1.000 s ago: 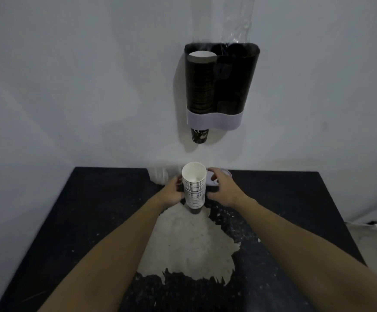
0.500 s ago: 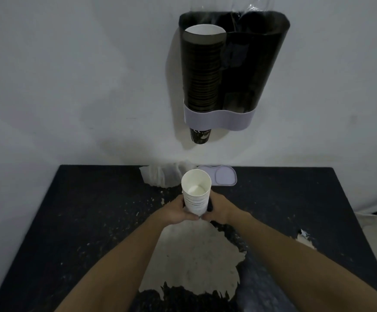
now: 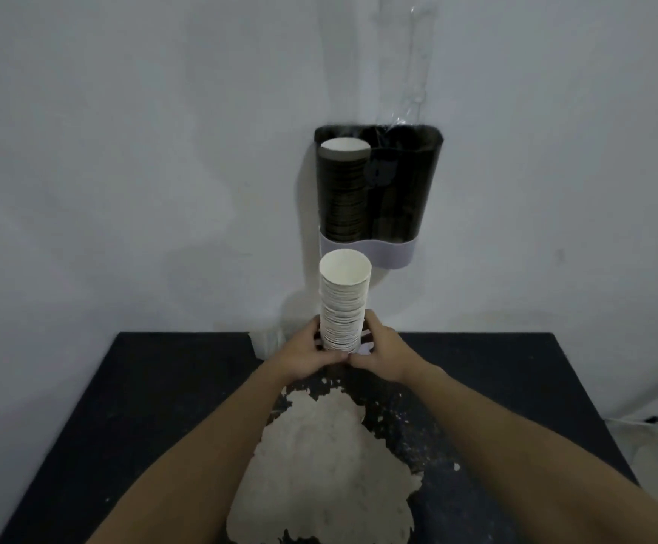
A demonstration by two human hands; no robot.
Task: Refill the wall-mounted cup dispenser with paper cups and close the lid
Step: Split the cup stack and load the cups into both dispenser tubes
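Both hands, left hand (image 3: 307,353) and right hand (image 3: 382,353), wrap their grip around the cup stack's (image 3: 344,304) base, just below the dispenser (image 3: 378,186); raise it plumb toward the empty right tube.

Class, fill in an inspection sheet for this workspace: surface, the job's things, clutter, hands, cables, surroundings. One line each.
Surface: black table, top coating peeled to a pale patch near the middle.
Job's things: cup stack held upright; wall dispenser open on top, left tube filled, right tube looks empty.
Clutter: crumpled plastic wrap at the table's back edge; pale lid mostly hidden behind the hands.
Hands: left hand and right hand grip the stack's base.
Cables: possibly one at far right, unclear.
Surroundings: bare grey wall.
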